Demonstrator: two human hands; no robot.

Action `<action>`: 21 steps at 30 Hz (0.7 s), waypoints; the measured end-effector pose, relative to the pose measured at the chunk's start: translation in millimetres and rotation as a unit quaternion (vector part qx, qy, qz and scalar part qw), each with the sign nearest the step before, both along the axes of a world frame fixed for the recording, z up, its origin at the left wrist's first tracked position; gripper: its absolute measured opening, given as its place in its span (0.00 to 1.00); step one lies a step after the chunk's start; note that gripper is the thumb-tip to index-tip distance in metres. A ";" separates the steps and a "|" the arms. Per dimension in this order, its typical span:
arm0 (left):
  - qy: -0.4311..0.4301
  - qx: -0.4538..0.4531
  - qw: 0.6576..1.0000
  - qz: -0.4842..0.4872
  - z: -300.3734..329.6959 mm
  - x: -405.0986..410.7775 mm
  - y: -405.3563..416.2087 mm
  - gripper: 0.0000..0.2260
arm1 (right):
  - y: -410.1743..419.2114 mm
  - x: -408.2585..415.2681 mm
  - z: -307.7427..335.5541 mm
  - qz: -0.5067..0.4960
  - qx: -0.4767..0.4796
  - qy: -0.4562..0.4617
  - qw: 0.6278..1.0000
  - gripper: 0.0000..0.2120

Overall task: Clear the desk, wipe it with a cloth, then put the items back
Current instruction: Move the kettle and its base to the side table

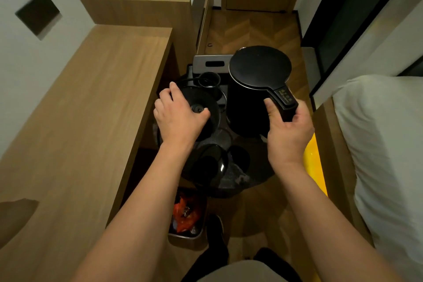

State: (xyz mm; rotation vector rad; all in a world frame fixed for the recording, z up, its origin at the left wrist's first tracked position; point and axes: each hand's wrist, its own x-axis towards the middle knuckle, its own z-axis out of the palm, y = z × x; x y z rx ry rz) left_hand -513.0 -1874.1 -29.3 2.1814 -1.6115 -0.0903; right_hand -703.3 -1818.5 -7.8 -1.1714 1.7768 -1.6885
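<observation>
The room is dim and warm-toned, lit mostly from above. The bench (87, 98) at 9 o'clock takes soft, even light, while the space under it falls into deep shadow. The black kettle (258, 89) at centre loses nearly all detail, showing only a faint sheen on its lid. A yellow glare burns at 4 o'clock beside the bed (384, 144). Wide-angle distortion bends lines near the edges. The wall panel (37, 15) at 10 o'clock is smeared with motion blur.
</observation>
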 end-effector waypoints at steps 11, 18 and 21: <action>0.218 0.130 0.960 0.119 -29.3 47.7 -105.8 0.39 | -84.3 -1.2 -26.7 0.018 0.018 -0.015 1.000 0.26; 0.077 0.245 0.962 0.094 -88.6 73.6 -104.8 0.43 | -100.7 11.0 -46.4 0.069 0.061 -0.028 0.995 0.28; 0.058 0.273 0.960 0.041 -119.3 66.0 -103.3 0.47 | -100.2 15.4 -56.4 0.084 0.078 -0.034 0.993 0.27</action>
